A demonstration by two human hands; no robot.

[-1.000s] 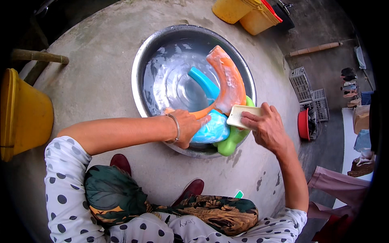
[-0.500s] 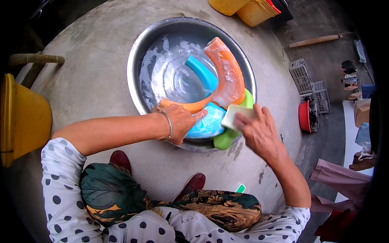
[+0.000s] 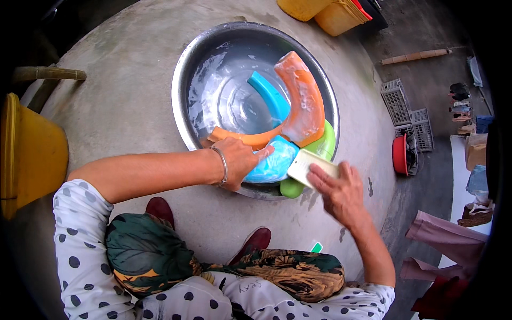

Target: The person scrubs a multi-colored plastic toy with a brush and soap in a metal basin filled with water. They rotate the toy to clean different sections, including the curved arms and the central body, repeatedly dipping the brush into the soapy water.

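My left hand (image 3: 238, 162) is closed on the soapy, rounded end of a blue plastic piece (image 3: 274, 160) at the near rim of a metal basin (image 3: 180, 109). In my right hand (image 3: 337, 188) is a pale yellow scrubbing brush (image 3: 312, 164), its flat back up, beside the blue end and over a green plastic piece (image 3: 291, 188) that pokes past the rim. The brush's bristles are hidden. A curved orange piece (image 3: 305, 101) streaked with suds leans inside the basin's right side. Deeper in lies a blue curved section (image 3: 269, 96); whether it joins the held end is hidden.
Water covers the basin floor. A yellow bucket (image 3: 34, 152) stands at the left beside a bamboo pole end (image 3: 58, 74). More yellow containers (image 3: 341, 18) are at the top right. A red basin (image 3: 400, 154) and grey crates (image 3: 396, 101) sit along the right.
My right hand and the brush have moved slightly nearer and to the right, and the brush has tilted. The basin and pieces have shifted a little right; my left hand keeps its grip.
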